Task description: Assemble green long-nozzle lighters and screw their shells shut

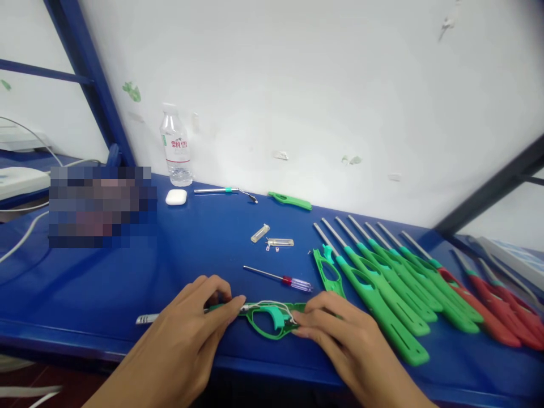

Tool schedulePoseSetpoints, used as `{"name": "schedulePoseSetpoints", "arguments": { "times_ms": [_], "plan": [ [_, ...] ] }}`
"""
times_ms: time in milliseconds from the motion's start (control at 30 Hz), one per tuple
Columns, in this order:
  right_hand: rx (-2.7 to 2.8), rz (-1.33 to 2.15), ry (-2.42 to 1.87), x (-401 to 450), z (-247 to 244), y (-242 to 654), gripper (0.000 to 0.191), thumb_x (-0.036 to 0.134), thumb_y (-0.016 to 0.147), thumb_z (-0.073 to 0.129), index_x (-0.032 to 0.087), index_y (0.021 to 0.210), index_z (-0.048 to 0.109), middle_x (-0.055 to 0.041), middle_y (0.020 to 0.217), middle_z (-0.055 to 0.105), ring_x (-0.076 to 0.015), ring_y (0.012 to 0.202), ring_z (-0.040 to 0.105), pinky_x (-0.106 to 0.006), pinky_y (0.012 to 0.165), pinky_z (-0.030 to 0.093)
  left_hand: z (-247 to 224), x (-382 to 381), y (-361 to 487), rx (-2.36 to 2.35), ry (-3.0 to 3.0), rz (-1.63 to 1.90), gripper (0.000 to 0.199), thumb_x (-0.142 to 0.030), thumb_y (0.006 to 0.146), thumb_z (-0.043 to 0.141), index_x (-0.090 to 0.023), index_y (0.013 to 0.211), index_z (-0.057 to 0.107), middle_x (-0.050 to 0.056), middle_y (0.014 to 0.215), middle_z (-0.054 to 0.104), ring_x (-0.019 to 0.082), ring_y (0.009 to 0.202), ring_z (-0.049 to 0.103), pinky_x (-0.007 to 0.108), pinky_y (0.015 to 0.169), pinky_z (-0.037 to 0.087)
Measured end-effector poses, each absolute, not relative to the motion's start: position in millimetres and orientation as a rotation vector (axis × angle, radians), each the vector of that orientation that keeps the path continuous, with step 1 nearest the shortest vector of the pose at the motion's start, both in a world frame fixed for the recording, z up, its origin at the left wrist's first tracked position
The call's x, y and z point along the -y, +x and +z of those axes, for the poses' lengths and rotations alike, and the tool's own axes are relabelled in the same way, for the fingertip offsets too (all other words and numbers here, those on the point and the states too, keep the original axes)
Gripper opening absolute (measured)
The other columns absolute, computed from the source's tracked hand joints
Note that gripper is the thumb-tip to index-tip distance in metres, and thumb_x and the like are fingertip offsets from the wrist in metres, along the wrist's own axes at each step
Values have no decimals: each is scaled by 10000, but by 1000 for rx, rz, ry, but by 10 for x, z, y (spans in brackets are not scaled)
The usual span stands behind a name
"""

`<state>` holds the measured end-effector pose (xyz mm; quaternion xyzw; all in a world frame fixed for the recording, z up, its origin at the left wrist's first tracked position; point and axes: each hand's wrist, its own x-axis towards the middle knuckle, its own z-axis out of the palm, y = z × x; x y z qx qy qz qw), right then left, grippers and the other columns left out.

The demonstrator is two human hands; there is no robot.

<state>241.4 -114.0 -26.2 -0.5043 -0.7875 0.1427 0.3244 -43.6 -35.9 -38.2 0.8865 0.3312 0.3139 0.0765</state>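
An opened green lighter casing [272,334] lies near the front edge of the blue table, its teal trigger and a white wire exposed. My left hand [191,323] pinches the casing where the metal tube joins it; the tube's slotted tip [147,319] sticks out to the left. At the trigger's right, my right hand [340,334] has its fingers closed on the casing beside the wire and a small dark part. Behind my hands rests a screwdriver [293,282] with a clear and red handle.
Green lighters [382,306] and red lighters [501,317] lie in a row at the right. Two clear fuel tanks [280,242], a loose metal tube [216,191], a green half-shell [293,200], a white case [175,197] and a bottle [176,147] are further back.
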Motion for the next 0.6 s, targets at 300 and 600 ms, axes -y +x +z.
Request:
{"name": "schedulePoseSetpoints", "arguments": {
  "times_ms": [300,600],
  "plan": [
    [2066,375,-1334,1131,-262,2412,182,235,1161,551,264,1095,718,7,1039,686,-147,895,706,-267,827,523,-363,313,-503,-979,2848,832,431,-104,1044,452,-296,1290,748,43,1092,687,184,873,649,304,832,591],
    [2068,370,-1337,1127,-265,2411,195,243,1162,549,258,1072,721,-4,1046,697,-154,904,719,-268,832,534,-555,318,-434,-1034,2854,960,519,-37,1017,369,-275,1304,730,53,1061,645,186,837,605,341,788,548]
  ]
}}
